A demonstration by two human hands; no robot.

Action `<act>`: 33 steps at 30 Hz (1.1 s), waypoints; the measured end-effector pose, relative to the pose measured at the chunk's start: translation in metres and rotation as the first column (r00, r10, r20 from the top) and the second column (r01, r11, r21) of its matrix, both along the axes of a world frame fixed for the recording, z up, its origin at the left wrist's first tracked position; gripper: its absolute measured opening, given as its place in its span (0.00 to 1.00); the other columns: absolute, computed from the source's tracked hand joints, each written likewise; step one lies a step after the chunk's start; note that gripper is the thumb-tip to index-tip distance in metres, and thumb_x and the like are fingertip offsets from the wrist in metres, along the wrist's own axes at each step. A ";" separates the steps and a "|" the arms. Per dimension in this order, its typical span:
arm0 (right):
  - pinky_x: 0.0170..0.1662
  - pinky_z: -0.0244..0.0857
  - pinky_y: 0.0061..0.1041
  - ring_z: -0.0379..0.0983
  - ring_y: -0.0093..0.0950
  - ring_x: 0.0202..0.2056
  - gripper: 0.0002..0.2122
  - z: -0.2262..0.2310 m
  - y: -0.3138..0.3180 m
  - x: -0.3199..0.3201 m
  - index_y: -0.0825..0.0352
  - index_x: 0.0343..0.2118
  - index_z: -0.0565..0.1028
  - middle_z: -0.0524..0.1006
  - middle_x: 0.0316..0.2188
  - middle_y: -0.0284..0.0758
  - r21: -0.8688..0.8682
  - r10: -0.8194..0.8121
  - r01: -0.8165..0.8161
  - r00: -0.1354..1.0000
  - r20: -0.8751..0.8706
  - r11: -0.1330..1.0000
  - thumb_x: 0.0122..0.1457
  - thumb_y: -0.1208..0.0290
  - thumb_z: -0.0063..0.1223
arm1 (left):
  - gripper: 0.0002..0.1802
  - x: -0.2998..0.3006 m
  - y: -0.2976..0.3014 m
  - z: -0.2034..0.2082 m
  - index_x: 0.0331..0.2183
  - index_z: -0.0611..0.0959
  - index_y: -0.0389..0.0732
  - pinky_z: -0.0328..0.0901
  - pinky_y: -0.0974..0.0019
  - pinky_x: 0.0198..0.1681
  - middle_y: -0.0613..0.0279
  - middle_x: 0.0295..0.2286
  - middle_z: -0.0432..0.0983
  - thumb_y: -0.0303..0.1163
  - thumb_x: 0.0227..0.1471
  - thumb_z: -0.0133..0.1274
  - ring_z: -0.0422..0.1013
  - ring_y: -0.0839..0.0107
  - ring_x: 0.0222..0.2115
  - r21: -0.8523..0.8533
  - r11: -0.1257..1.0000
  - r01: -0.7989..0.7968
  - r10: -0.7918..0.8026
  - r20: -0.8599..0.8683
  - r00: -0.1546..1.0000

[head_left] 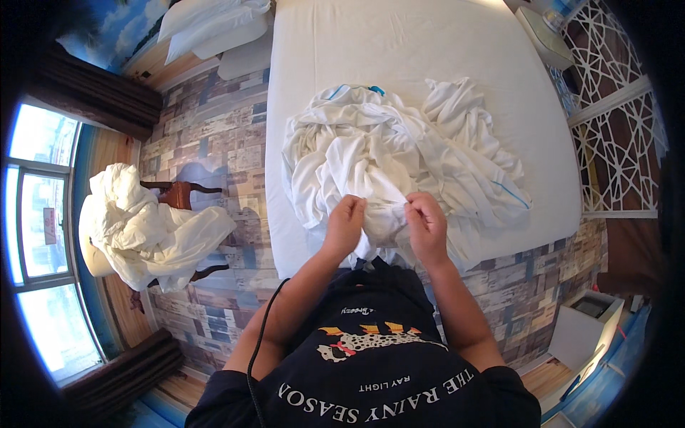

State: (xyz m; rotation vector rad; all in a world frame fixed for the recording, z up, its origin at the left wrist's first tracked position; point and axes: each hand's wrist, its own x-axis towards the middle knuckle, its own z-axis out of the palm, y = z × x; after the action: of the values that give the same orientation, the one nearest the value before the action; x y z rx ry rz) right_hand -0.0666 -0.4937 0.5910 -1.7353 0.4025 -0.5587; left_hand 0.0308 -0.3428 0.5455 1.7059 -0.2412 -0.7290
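Observation:
A big crumpled heap of white bed linen (364, 153) lies on the bed in front of me; whether it is a sheet or a duvet cover I cannot tell. Thin blue lines run along parts of it, and a small blue piece (376, 90) shows at its far edge. My left hand (347, 222) pinches the near part of the linen, fingers closed. A short way to the right, my right hand (427, 222) grips another bit between thumb and fingers. The cloth stretches between both hands, and its near folds hang over the bed's front edge.
The bed's mattress (542, 143) wears a smooth white cover. To the left, a puffy white duvet (150, 228) is piled on a dark wooden chair (207, 189) near the window. White pillows (207, 28) rest at the far left. A white lattice screen (614, 143) borders the right side.

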 end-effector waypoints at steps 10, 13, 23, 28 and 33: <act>0.33 0.64 0.21 0.69 0.24 0.29 0.04 -0.047 0.023 -0.006 0.69 0.29 0.71 0.72 0.29 0.34 0.259 0.038 0.042 0.954 -0.298 0.965 0.53 0.76 0.52 | 0.16 0.010 -0.008 0.015 0.43 0.70 0.37 0.66 0.60 0.47 0.57 0.43 0.72 0.36 0.63 0.33 0.71 0.65 0.42 -0.425 0.667 -0.612 0.029 -0.806 0.592; 0.33 0.64 0.22 0.69 0.25 0.29 0.07 -0.021 0.023 0.010 0.69 0.30 0.71 0.74 0.30 0.35 0.130 -0.192 0.198 0.980 -0.057 0.972 0.52 0.72 0.56 | 0.14 0.009 -0.006 0.010 0.43 0.70 0.40 0.67 0.62 0.45 0.59 0.40 0.73 0.37 0.63 0.35 0.71 0.68 0.40 -0.407 0.721 -0.560 0.102 -0.737 0.668; 0.28 0.61 0.17 0.64 0.16 0.24 0.05 -0.031 0.021 0.019 0.67 0.29 0.72 0.70 0.22 0.27 0.485 0.216 -0.138 0.971 -0.107 0.863 0.58 0.72 0.53 | 0.12 -0.008 -0.010 -0.008 0.41 0.70 0.42 0.65 0.71 0.37 0.65 0.34 0.71 0.39 0.63 0.38 0.68 0.75 0.34 -0.321 0.835 -0.447 0.212 -0.563 0.799; 0.31 0.61 0.21 0.65 0.21 0.26 0.06 -0.028 0.019 0.021 0.68 0.31 0.70 0.70 0.24 0.32 0.206 0.166 -0.129 0.971 -0.173 0.970 0.61 0.71 0.47 | 0.11 -0.008 -0.012 0.016 0.39 0.72 0.40 0.61 0.75 0.33 0.68 0.31 0.70 0.37 0.60 0.46 0.65 0.81 0.30 -0.048 0.968 -0.245 0.236 -0.145 0.961; 0.34 0.62 0.30 0.68 0.35 0.29 0.06 -0.022 0.014 0.023 0.69 0.33 0.68 0.70 0.27 0.40 0.010 0.111 -0.112 0.964 -0.240 0.994 0.62 0.71 0.44 | 0.10 -0.001 -0.005 0.004 0.29 0.76 0.37 0.60 0.77 0.27 0.69 0.24 0.70 0.33 0.51 0.57 0.64 0.82 0.24 -0.082 0.986 -0.145 0.145 -0.012 0.989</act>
State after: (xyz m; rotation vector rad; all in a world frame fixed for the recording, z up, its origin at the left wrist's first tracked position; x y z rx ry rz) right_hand -0.0440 -0.4802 0.5689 -1.8232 0.4695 -0.2685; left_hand 0.0293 -0.3481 0.5491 1.6237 -0.1392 -0.6087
